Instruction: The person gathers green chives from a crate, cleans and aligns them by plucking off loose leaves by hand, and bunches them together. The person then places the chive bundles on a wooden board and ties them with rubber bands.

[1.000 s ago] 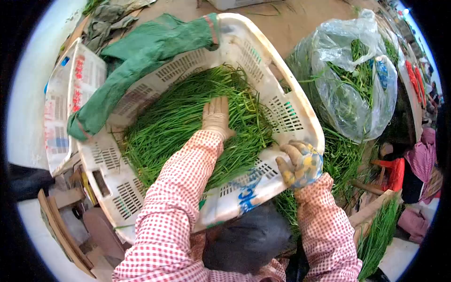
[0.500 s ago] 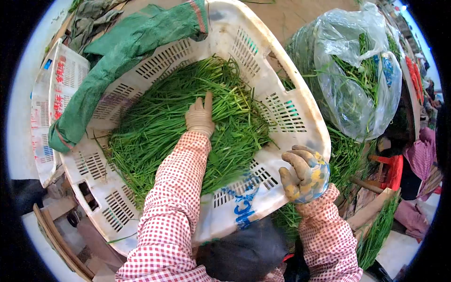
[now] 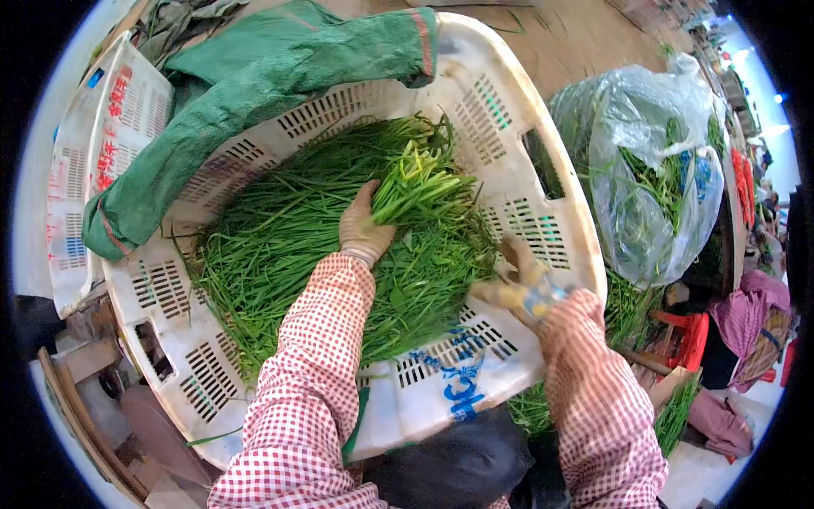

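Note:
In a yellowish glove, my left hand [image 3: 366, 227] is closed around a bunch of green chives [image 3: 417, 188], their pale cut ends pointing up and away from me. The bunch sits just above a heap of loose chives [image 3: 288, 229] inside a large white slotted plastic basket [image 3: 398, 407]. My right hand [image 3: 527, 284], in a stained, patterned glove, hovers over the basket's right inner wall. It is smeared by motion, but its thumb and fingers look apart with nothing between them.
Green woven cloth [image 3: 254, 110] drapes over the basket's far left rim. A clear plastic bag [image 3: 632, 229] of greens stands to the right, near a red stool [image 3: 685, 339]. Another white crate [image 3: 80, 187] is at the left, and more chives [image 3: 677, 416] lie at lower right.
My left hand has gone from reaching flat onto the heap to gripping a bunch of chives. My right hand has left the basket's rim and moved inward over it.

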Action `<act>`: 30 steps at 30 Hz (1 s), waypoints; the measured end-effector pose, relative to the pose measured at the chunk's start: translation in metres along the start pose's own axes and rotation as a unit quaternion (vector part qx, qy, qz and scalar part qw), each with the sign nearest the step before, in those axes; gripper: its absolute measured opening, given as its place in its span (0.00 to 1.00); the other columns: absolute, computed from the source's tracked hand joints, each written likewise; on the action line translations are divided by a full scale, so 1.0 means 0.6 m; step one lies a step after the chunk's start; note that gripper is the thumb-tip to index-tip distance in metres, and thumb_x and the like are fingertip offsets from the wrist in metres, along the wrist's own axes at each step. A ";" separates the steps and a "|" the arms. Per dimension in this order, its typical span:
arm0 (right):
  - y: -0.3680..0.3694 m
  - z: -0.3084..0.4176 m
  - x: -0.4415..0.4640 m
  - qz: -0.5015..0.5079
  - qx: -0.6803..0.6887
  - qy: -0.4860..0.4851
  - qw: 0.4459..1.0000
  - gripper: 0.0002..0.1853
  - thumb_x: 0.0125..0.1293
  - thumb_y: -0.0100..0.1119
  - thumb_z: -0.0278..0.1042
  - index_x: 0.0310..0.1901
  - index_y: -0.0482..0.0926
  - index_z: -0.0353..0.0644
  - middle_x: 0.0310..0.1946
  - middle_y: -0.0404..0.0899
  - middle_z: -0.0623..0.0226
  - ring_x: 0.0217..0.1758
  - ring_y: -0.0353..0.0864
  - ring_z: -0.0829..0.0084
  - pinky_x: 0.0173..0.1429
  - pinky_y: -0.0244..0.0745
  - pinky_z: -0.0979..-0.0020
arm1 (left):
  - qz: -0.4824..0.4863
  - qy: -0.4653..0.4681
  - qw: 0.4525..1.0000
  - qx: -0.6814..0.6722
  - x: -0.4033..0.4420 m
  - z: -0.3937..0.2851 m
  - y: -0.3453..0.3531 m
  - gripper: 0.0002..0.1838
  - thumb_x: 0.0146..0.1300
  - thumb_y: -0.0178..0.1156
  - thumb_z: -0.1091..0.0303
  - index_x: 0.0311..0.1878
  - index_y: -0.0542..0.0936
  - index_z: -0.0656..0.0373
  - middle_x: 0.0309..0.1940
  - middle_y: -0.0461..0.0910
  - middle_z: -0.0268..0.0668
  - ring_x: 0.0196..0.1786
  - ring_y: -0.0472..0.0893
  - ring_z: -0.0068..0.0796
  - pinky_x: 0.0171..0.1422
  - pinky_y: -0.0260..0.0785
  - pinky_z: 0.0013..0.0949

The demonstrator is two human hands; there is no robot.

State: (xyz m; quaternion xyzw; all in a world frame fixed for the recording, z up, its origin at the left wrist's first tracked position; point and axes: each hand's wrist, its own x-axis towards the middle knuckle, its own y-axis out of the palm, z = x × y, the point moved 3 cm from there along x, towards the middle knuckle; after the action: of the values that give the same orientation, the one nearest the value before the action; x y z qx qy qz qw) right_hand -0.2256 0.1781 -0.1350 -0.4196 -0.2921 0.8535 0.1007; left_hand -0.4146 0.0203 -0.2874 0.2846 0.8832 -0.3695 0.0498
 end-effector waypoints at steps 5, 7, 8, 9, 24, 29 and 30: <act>0.130 0.032 0.150 -0.065 0.265 0.034 0.961 0.65 0.41 0.76 0.55 0.71 0.42 0.30 0.69 0.54 0.41 0.74 0.53 0.53 0.76 0.48 0.61 | -0.090 0.061 0.994 -0.031 -0.020 0.027 0.014 0.41 0.49 0.69 0.71 0.66 0.62 0.58 0.52 0.78 0.44 0.54 0.78 0.38 0.58 0.71 0.33; 0.157 0.070 0.155 -0.100 0.305 -0.046 0.946 0.65 0.41 0.78 0.49 0.72 0.40 0.33 0.69 0.54 0.43 0.73 0.55 0.54 0.75 0.50 0.61 | -0.054 0.114 0.987 -0.103 -0.027 0.054 0.048 0.41 0.46 0.70 0.72 0.65 0.62 0.62 0.45 0.78 0.47 0.48 0.79 0.43 0.50 0.73 0.38; 0.163 0.086 0.144 -0.096 0.420 -0.069 0.900 0.62 0.44 0.78 0.45 0.72 0.42 0.37 0.66 0.60 0.49 0.70 0.59 0.59 0.72 0.55 0.61 | -0.070 0.173 0.982 0.010 -0.054 0.034 0.037 0.42 0.44 0.70 0.72 0.64 0.62 0.65 0.40 0.78 0.49 0.44 0.79 0.46 0.46 0.74 0.41; 0.182 0.078 0.155 -0.123 0.531 -0.073 0.836 0.56 0.47 0.77 0.41 0.72 0.47 0.42 0.62 0.66 0.57 0.64 0.66 0.63 0.67 0.62 0.62 | -0.067 0.167 0.984 0.009 -0.082 0.006 0.022 0.42 0.44 0.70 0.72 0.64 0.62 0.65 0.40 0.78 0.49 0.44 0.79 0.46 0.46 0.74 0.41; 0.141 0.023 0.165 -0.074 0.612 0.128 0.777 0.36 0.46 0.70 0.27 0.60 0.66 0.37 0.49 0.77 0.54 0.44 0.80 0.58 0.41 0.82 0.59 | -0.030 0.274 0.960 0.040 -0.101 -0.105 -0.103 0.31 0.52 0.64 0.66 0.60 0.68 0.63 0.50 0.76 0.51 0.56 0.74 0.51 0.63 0.66 0.41; 0.147 0.022 0.185 0.001 0.627 0.048 0.778 0.38 0.44 0.72 0.31 0.60 0.67 0.36 0.50 0.77 0.56 0.48 0.79 0.60 0.49 0.77 0.61 | -0.001 0.191 0.980 0.046 -0.039 -0.084 -0.046 0.36 0.52 0.62 0.70 0.66 0.62 0.63 0.54 0.73 0.59 0.64 0.66 0.53 0.72 0.58 0.45; 0.137 0.044 0.165 0.014 0.615 0.045 0.787 0.43 0.45 0.73 0.35 0.64 0.63 0.35 0.54 0.75 0.56 0.54 0.76 0.60 0.58 0.72 0.62 | 0.076 0.135 0.983 0.099 -0.053 -0.092 -0.030 0.34 0.52 0.61 0.71 0.65 0.63 0.63 0.52 0.74 0.58 0.62 0.69 0.53 0.69 0.61 0.45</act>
State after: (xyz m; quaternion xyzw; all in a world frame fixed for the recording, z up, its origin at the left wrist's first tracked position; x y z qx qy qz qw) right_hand -0.3021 0.1420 -0.2355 -0.3107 0.3054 0.8340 0.3386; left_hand -0.3910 0.0326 -0.2270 0.4020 0.8165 -0.4084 -0.0708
